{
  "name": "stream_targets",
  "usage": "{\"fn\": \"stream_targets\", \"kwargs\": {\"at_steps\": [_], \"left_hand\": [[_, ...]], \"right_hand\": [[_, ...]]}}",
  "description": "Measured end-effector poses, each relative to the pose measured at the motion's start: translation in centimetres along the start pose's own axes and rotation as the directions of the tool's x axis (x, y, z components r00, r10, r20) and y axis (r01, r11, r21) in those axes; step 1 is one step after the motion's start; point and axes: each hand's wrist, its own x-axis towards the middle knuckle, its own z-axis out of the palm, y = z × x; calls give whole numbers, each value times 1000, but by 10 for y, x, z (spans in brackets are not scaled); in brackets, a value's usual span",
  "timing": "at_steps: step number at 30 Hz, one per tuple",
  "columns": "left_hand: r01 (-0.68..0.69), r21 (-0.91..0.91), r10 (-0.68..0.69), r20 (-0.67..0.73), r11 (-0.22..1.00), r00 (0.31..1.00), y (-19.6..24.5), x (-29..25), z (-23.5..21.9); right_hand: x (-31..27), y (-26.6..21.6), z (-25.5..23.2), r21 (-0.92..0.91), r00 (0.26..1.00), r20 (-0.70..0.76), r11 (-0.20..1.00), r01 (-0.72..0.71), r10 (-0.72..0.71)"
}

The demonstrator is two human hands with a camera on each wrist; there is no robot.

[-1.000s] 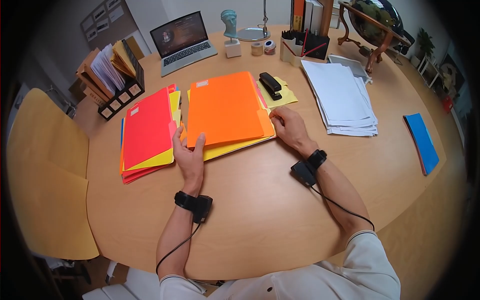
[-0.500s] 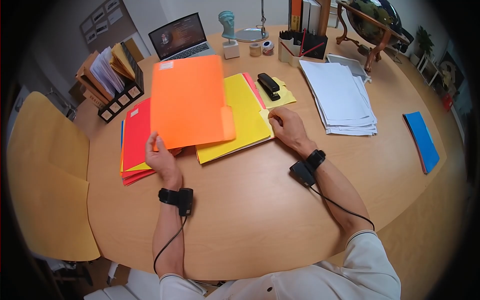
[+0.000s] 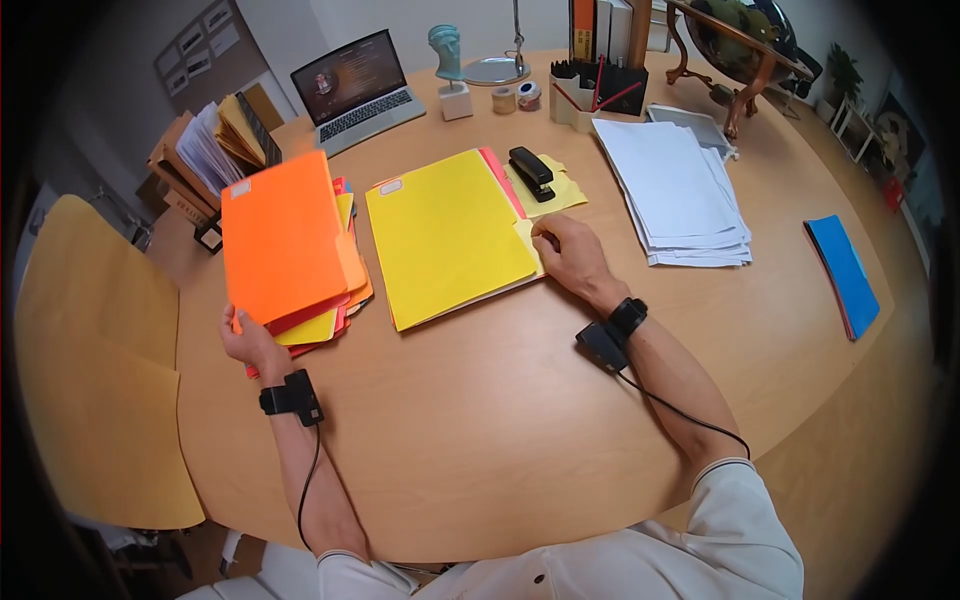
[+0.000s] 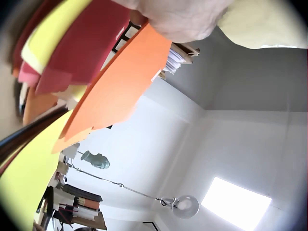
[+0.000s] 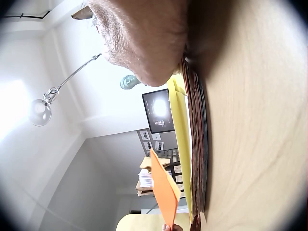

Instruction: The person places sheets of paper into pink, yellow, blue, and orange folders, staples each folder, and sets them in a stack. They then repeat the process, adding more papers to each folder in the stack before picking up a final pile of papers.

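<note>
My left hand point(image 3: 252, 342) grips the lower left corner of an orange folder point(image 3: 285, 240), which is raised at a tilt over a left-hand pile of red and yellow folders point(image 3: 320, 328). In the left wrist view the orange folder point(image 4: 115, 82) stands apart from that pile's red folder point(image 4: 86, 43). A yellow folder point(image 3: 450, 240) tops a second stack at mid-table. My right hand point(image 3: 578, 260) has curled fingers at this stack's right edge, by the yellow tab, and holds it there; its thumb is hidden. The right wrist view shows the stack's layered edge point(image 5: 196, 139).
A black stapler point(image 3: 531, 173) on yellow paper lies beside the middle stack. White papers point(image 3: 675, 195) and a blue folder point(image 3: 843, 275) are to the right. Behind are a laptop point(image 3: 365, 105), a bust point(image 3: 447, 55), pen holders point(image 3: 590, 105) and a globe point(image 3: 735, 40). A file rack point(image 3: 210, 232) stands left.
My left hand has carried the orange folder off the middle stack leftward over the left pile, baring the yellow folder. The right hand has stayed at the stack's edge.
</note>
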Motion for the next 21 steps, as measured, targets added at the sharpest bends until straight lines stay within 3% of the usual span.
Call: {"fn": "stream_targets", "kwargs": {"at_steps": [1,3,4,5,6,8,9,11,13,16,17,19,20,21], "left_hand": [[-4,61,7,-37,998,999,-18,12,-8],[-6,121,15,-73,993,997,-10,9,-8],[25,461,65,-178,887,982,-8,5,-9],[94,736,147,-256,670,955,-2,1,-8],[95,736,146,-256,670,956,-8,2,-9],[-238,827,494,-54,508,868,-26,5,-10],[-237,828,494,-55,508,868,-15,-2,-5],[-532,404,478,233,745,847,8,-29,15],[-476,278,346,407,834,845,32,-65,37],[-423,101,210,751,901,627,74,-125,54],[-403,74,169,829,912,533,86,-144,57],[-522,84,91,950,849,299,90,-163,59],[-521,86,87,950,849,299,89,-173,59],[-616,116,52,967,779,248,86,-182,59]], "right_hand": [[0,0,0,0,1000,-1,1000,-1,1],[0,0,0,-3,1000,3,1000,-2,2],[0,0,0,-3,1000,3,1000,-2,2],[0,0,0,-4,1000,4,1000,1,-1],[1,-1,0,-5,1000,6,1000,4,-4],[1,-3,-1,-6,1000,12,1000,-14,14],[1,-3,0,-7,999,17,999,-33,33],[0,-4,0,-5,999,18,1000,-26,26],[1,-5,-3,-7,1000,14,1000,-20,20],[2,-10,-5,1,993,71,996,-91,91],[2,-10,-6,-4,993,74,996,-91,91],[2,-12,-7,-8,992,79,996,-94,94],[2,-13,-7,-36,993,76,996,-87,89],[3,-13,-7,-63,994,73,995,-79,84]]}}
